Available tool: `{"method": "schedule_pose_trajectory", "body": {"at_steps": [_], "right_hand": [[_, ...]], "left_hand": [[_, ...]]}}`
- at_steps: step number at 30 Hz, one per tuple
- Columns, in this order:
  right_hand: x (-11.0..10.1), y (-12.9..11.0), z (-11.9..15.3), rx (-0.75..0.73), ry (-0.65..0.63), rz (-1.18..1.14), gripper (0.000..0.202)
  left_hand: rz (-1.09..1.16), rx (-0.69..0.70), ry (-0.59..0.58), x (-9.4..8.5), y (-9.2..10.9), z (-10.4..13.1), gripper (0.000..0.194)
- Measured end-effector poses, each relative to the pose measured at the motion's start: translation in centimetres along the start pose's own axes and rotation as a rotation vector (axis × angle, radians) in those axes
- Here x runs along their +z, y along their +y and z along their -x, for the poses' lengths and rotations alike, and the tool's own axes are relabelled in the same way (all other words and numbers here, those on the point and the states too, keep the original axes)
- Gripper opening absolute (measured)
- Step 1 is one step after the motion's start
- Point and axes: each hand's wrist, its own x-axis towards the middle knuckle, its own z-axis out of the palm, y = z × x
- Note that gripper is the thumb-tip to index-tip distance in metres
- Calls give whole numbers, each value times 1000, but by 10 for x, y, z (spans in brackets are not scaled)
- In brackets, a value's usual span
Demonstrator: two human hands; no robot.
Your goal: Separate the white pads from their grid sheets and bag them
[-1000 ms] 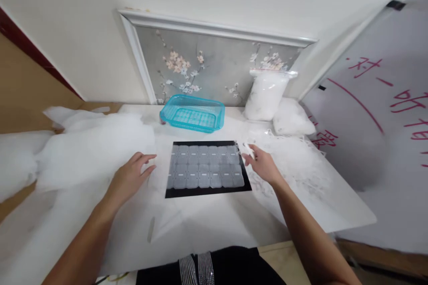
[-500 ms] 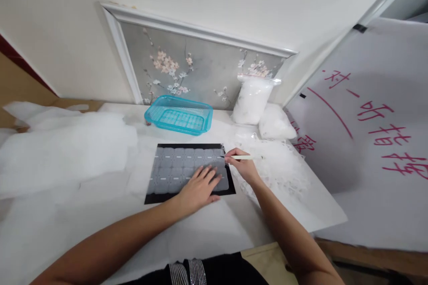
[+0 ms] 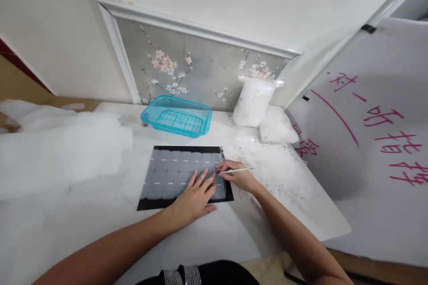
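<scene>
A translucent whitish sheet point(image 3: 175, 156) marked off in rows of rounded cells, each with a short pale slot, lies on a black mat point(image 3: 157, 205). My left hand point(image 3: 195, 196) rests flat on the sheet's lower right part, fingers spread. Between the pinched fingers of my right hand point(image 3: 239, 176) is a slim, pale, pen-like tool point(image 3: 237, 170). Its tip points left, onto the sheet near its right end, just beyond my left fingertips. Exactly what kind of tool it is, I cannot make out.
A blue plastic basket point(image 3: 177, 116) stands behind the mat. To the right lie loose white strips point(image 3: 277, 173), with two stuffed clear bags point(image 3: 254, 102) behind them. Stacked white sheets point(image 3: 63, 151) cover the table's left side. A wall closes off the back.
My right hand has moved toward me along the sheet's right end, bringing the tool's tip from the far row to about between the rows. My left hand stays pressed on the sheet.
</scene>
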Motion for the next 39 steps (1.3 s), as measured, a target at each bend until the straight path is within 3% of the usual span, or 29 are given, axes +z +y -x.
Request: {"method": "schedule_pose_trajectory", "body": {"at_steps": [9,11,14,17,19,23,25,27,30,32,35,39], "right_hand": [[-9,-3,-3,-45,-56,141,12],[-10,-2,-2,-177,-108,294,8],[-5,-2,2,-433,-206,619,16],[-1,1,2,-526,-206,764,19],[-7,2,-5,-438,-45,692,20],[-43,-2,-33,-30,600,456,18],[-53,-9,-42,4,733,434,18],[-47,-16,-43,-101,612,435,17],[-12,-21,-29,-298,199,434,16],[12,-20,-16,-334,10,409,17],[30,-18,-4,-222,-64,307,13],[27,-20,-4,-134,-86,155,12]], "left_hand": [[49,13,-32,-4,0,2,52],[60,2,-59,-9,0,2,51],[67,11,-67,-13,0,2,50],[58,25,-54,-13,-1,3,50],[61,27,-54,-12,-1,3,52],[46,31,-85,-11,-1,3,54],[38,42,-90,-11,-1,6,55],[43,61,-83,-10,1,9,55],[55,70,-70,-8,4,17,54],[67,73,-47,-6,7,23,55],[67,65,-27,-6,9,30,61],[16,-48,-47,-9,5,32,77]]}}
